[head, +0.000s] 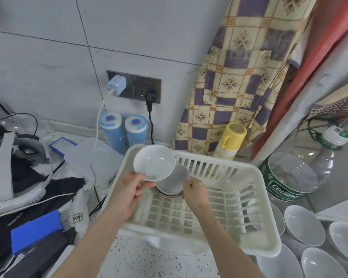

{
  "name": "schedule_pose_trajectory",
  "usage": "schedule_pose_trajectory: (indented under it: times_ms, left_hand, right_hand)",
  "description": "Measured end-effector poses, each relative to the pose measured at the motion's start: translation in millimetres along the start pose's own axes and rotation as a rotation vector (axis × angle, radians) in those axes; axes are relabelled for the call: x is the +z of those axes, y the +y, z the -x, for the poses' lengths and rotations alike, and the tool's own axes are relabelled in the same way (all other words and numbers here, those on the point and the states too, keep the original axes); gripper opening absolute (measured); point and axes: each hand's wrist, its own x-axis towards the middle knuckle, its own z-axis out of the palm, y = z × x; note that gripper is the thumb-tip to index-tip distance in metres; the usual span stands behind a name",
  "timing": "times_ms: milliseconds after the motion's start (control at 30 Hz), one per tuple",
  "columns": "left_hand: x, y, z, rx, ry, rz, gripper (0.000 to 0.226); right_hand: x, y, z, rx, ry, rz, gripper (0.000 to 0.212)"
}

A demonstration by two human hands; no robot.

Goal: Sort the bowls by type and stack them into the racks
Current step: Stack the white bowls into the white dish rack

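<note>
The fingers [147,184] of the left hand [132,192] curl up and pinch the near rim of a small white saucer-like bowl [154,162], thumb on top, holding it tilted above the far left corner of a cream plastic dish rack [219,245]. The right hand [195,192] has its fingers curled round the right edge of a short stack of white bowls [172,184] that sits inside the rack, just below and behind the lifted bowl; the lifted bowl overlaps the stack's upper left rim. The lowest bowls in the stack show a dark band at the edge. Both bare forearms reach in from the bottom of the view.

The slotted rack rests on a speckled white counter [149,261]. At the right of the rack, deeper white bowls [303,224] lie loose on the counter, close together, next to a large clear water bottle [293,173] with a green label lying on its side. Behind the rack stand a spray can with a yellow cap [232,137] and two blue canisters [123,132]. At the left lie a headset with grey straps [14,157], dark cloth, a blue box [35,235] and cables.

The wall [48,67] is large grey tile, with a twin socket holding a white charger [116,85] and a black plug [150,97]. A checked yellow and purple apron [239,77] hangs at the right.
</note>
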Motion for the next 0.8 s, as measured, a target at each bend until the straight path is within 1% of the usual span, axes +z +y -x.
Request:
schedule_pose_trajectory:
  times_ms: [167,300,433,467,500,567,600,700,767,800]
  left_hand:
    - [-1,-3,-1,-0.007,-0.027,-0.059,0.022]
    - [-3,-5,-5,-0.017,-0.035,-0.064,0.023]
    - [0,-4,-7,-0.043,-0.057,-0.068,0.022]
    - [1,-4,-8,-0.058,-0.06,-0.075,0.023]
    - [3,-4,-9,-0.072,-0.064,-0.091,0.023]
    - [7,-4,-10,-0.091,-0.079,-0.136,0.024]
    - [8,-4,-10,-0.096,-0.088,-0.156,0.024]
    - [12,-4,-10,-0.103,-0.124,-0.192,0.023]
    - [12,-5,-9,-0.103,-0.143,-0.196,0.025]
    - [12,-6,-9,-0.103,-0.148,-0.195,0.026]
  right_hand:
    - [2,0,-2,0.022,0.004,-0.016,0.029]
    - [3,3,-2,0.043,0.009,0.002,0.026]
    - [1,3,-2,0.069,-0.012,-0.008,0.028]
    - [1,3,-1,0.061,-0.009,-0.03,0.023]
    - [-1,3,1,0.052,0.017,-0.08,0.023]
    - [-5,4,6,0.028,0.114,-0.24,0.036]
    - [-8,3,8,0.013,0.136,-0.315,0.038]
    - [-16,-4,17,-0.014,0.076,-0.405,0.03]
    - [-18,-8,19,-0.036,0.034,-0.358,0.023]
    - [-18,-9,19,-0.044,0.023,-0.316,0.024]
